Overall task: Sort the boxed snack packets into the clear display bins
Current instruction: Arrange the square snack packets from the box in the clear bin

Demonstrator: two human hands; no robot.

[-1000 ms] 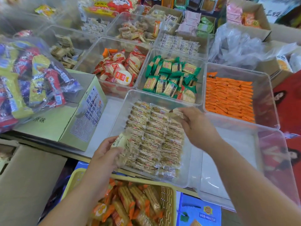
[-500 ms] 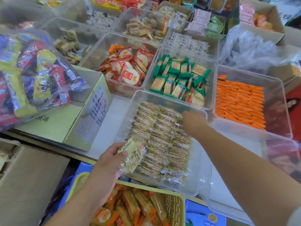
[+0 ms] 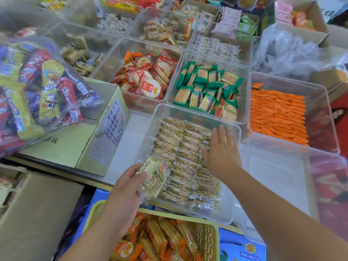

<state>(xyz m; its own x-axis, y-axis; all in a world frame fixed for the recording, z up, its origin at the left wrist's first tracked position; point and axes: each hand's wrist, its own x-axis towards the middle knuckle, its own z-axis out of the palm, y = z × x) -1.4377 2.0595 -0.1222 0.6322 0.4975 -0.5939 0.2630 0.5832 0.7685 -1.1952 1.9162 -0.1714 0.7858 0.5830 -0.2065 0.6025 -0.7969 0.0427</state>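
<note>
A clear display bin (image 3: 190, 112) in front of me holds neat rows of pale cracker packets (image 3: 180, 147). My left hand (image 3: 124, 193) holds a stack of the same cream-coloured packets (image 3: 153, 178) over the bin's near left corner, thumb on top. My right hand (image 3: 220, 151) lies flat with straight fingers on the packets at the bin's right side, fingertips near the far right corner.
Neighbouring clear bins hold red rice-cracker packets (image 3: 148, 80), green cracker packets (image 3: 207, 89) and orange packets (image 3: 276, 113). A yellow basket (image 3: 205, 240) of orange packets sits below. A green carton (image 3: 79, 140) with a bag of mixed snacks (image 3: 37, 87) stands left. A clear bin (image 3: 278, 178) lies right.
My right hand has let go of a packet and spread flat on the rows. My left hand has drawn its stack back toward the bin's near edge.
</note>
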